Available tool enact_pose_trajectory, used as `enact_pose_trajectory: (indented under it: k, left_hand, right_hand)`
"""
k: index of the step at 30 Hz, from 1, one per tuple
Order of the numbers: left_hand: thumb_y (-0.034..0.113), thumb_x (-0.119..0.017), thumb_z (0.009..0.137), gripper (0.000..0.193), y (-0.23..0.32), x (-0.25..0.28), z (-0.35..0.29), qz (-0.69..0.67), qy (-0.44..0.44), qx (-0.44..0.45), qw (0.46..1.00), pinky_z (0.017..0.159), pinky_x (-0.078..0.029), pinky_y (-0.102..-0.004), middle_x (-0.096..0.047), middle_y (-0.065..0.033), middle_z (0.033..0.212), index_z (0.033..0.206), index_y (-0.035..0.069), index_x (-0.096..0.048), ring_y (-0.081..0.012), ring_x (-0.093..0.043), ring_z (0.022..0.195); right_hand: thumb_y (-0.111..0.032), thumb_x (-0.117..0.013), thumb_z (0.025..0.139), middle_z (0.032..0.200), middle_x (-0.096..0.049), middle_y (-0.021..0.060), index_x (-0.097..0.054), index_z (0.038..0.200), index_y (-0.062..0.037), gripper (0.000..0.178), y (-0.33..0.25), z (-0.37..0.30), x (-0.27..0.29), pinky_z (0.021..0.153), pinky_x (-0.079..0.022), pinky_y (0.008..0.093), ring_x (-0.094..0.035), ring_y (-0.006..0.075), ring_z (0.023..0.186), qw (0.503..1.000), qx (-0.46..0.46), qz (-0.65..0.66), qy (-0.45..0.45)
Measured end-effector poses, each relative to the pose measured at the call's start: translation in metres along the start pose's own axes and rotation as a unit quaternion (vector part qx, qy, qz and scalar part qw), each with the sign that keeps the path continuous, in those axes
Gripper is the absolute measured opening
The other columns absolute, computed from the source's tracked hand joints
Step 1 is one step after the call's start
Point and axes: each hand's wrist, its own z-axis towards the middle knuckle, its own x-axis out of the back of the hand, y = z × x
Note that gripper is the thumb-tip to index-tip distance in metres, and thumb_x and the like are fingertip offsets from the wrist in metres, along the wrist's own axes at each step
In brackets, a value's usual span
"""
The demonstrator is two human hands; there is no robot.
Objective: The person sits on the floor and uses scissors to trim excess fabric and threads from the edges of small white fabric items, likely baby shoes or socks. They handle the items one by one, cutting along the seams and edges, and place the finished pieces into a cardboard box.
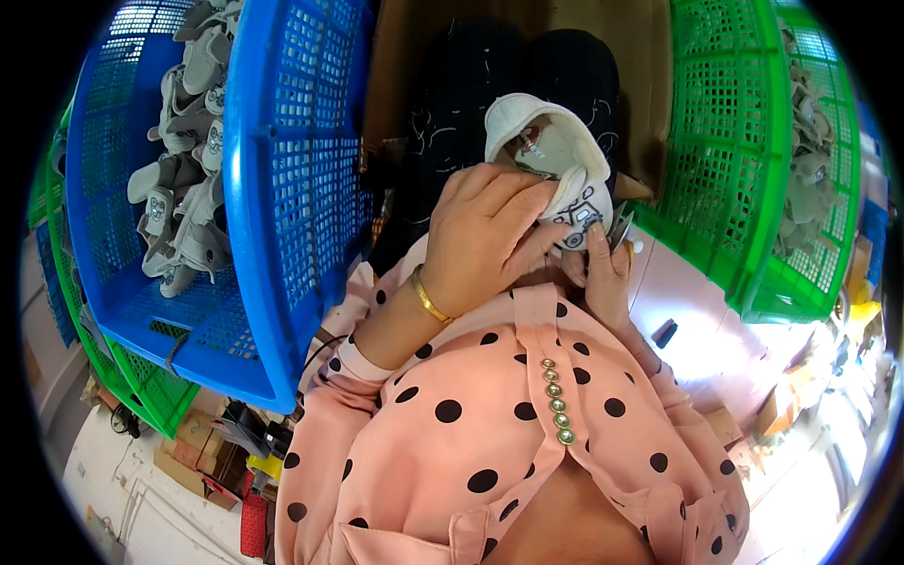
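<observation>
A small off-white fabric shoe (589, 179) with a vehicle drawing on its toe is held above my dark-trousered lap, its opening facing up and away. My left hand (490, 231) is closed on the shoe's near left side, fingers bent over its edge. On the right, my right hand (603, 268) pinches the toe end, thumb against the printed vehicle. Beside that thumb a dark metal tool (621, 224), like small snips, sticks out of my right hand. Its lower part is hidden by the fingers.
To the left stands a tall blue plastic crate (301, 198) with several similar grey-white shoes (188, 179) in it. A green crate (725, 151) with more shoe pieces (805, 179) stands right. Behind my lap is a brown cardboard box (640, 94). Small cardboard boxes (193, 452) lie lower left.
</observation>
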Motion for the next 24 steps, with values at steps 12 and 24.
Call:
enact_pose_trajectory:
  k: [12,24]
  left_hand:
    - [0.015,-0.067,0.075,0.021,-0.005,0.010,0.003,0.059,-0.250,-0.135,0.957,0.083,-0.050,-0.0338,-0.065,-0.0012,0.098,0.096,0.013,-0.066,-0.0198,-0.062,0.092]
    - [0.017,-0.065,0.078,0.042,0.007,-0.033,-0.027,0.144,-0.225,-0.129,0.955,0.084,-0.049,-0.0353,-0.064,-0.0029,0.108,0.120,0.013,-0.064,-0.0199,-0.058,0.103]
  right_hand:
    - [-0.021,-0.064,0.091,0.064,-0.051,0.0012,-0.055,0.124,-0.0012,0.040,-0.037,0.011,0.032,0.052,-0.038,0.0246,-0.046,0.0111,0.054,0.949,0.169,-0.265,0.040]
    - [-0.017,-0.065,0.090,0.079,-0.064,0.0147,-0.059,0.106,0.0014,0.026,-0.025,0.042,0.046,0.064,-0.048,0.0295,-0.060,0.0245,0.066,0.899,0.142,-0.414,0.018]
